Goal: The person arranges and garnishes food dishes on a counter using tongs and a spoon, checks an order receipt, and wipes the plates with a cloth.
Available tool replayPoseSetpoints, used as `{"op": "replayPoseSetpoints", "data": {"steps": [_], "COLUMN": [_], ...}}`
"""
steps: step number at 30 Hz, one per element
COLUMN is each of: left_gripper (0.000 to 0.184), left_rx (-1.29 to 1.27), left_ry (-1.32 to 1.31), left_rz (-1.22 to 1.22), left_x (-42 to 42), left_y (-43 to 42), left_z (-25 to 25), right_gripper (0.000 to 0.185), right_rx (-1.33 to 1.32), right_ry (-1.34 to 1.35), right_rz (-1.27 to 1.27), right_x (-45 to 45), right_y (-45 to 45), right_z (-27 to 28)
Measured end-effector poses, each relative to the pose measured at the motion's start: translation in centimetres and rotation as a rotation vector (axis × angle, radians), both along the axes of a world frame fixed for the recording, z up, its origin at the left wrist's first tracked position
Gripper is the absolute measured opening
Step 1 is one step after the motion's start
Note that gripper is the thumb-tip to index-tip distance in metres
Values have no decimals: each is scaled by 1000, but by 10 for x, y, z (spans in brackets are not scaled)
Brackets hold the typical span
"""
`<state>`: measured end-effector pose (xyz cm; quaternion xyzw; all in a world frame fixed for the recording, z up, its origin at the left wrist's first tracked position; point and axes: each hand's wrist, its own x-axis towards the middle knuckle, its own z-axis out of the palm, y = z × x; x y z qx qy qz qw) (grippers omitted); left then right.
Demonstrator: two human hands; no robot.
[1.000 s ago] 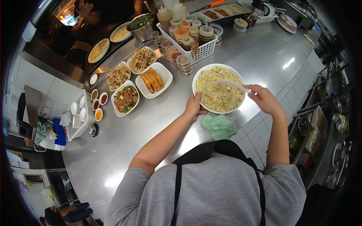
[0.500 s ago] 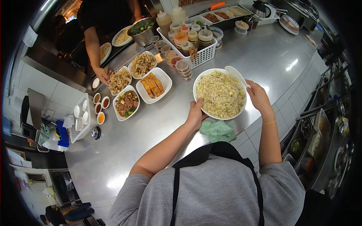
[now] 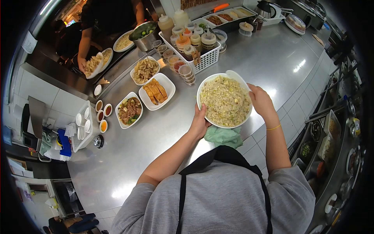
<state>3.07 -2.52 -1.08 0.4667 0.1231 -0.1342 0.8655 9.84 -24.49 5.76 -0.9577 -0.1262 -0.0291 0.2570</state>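
Note:
A white bowl [image 3: 199, 91] heaped with fried rice [image 3: 226, 101] is in front of me above the steel counter. My left hand [image 3: 199, 120] grips its lower left rim, the thumb over the edge and the fingers beneath. My right hand [image 3: 261, 100] is closed at the right side of the bowl, on a white rice paddle [image 3: 242, 80] that lies along the upper right rim. Its fingertips are partly hidden. A crumpled green cloth [image 3: 224, 135] lies just below the bowl, near my left hand.
To the left stand a bowl of meat and greens [image 3: 130, 111], a dish of sliced golden food [image 3: 156, 93] and a bowl of fried pieces [image 3: 145, 71]. Beyond are a basket of sauce bottles [image 3: 206, 58] and stacked sauce cups [image 3: 187, 74]. A co-worker's hand [image 3: 82, 66] holds a dish across the counter.
The co-worker has lifted one bowl of fried pieces off the counter, back over the ledge. My bowl is tilted a little more toward me; both my hands keep their grip.

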Motion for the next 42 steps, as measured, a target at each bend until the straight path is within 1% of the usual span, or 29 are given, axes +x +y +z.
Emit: {"op": "replayPoseSetpoints", "data": {"steps": [3,5,7,9,13,15,17,19,20,21,23,26,28,30,33,34,37,38,39,41,42], "left_gripper": [47,50,52,54,55,55,55,55,53,50,50,51,51,50,50,49,47,47,46,45,46], "left_rx": [3,67,50,-11,-25,11,57,100,84,66,64,140,128,118,91,88,79,63,48,35,7], "left_ry": [9,-2,2,-4,-19,-28,-67,-64,-72,-81,-94,-112,-116,-124,-85,-98,-116,-110,-108,-122,-145], "left_rz": [43,46,60,127,238,279,327,383,412,440,500,560,575,584,637,642,622,650,679,666,675], "left_x": [-7,-15,-24,-36,-53,-61,-64,-69,-70,-69,-70,-74,-77,-79,-79,-78,-71,-68,-65,-58,-54], "left_y": [2,7,16,26,59,76,92,109,118,129,149,171,188,203,218,226,246,249,253,267,272], "left_z": [8,22,25,31,50,60,71,79,81,83,83,93,89,88,88,84,80,81,81,75,73], "right_gripper": [30,30,30,30,29,28,28,28,28,28,28,29,29,28,28,30,31,31,31,33,35], "right_rx": [37,51,15,-24,47,-32,-3,45,108,111,68,39,30,94,148,101,116,190,188,503,535], "right_ry": [29,-38,-19,-37,-53,-59,-75,-181,-182,-196,-69,-120,-147,-130,-43,-18,-7,-135,-137,375,336], "right_rz": [-19,69,114,228,308,475,531,605,647,667,805,863,887,983,932,895,903,954,940,728,721], "right_x": [2,-1,-14,-25,-38,-42,-37,-26,-25,-27,-36,-37,-29,-17,-2,4,10,25,29,33,43], "right_y": [-6,8,26,38,50,61,83,105,112,119,132,171,190,202,209,213,234,237,234,226,217], "right_z": [-2,0,28,49,86,94,91,91,97,109,128,111,112,117,133,125,93,75,82,106,111]}}
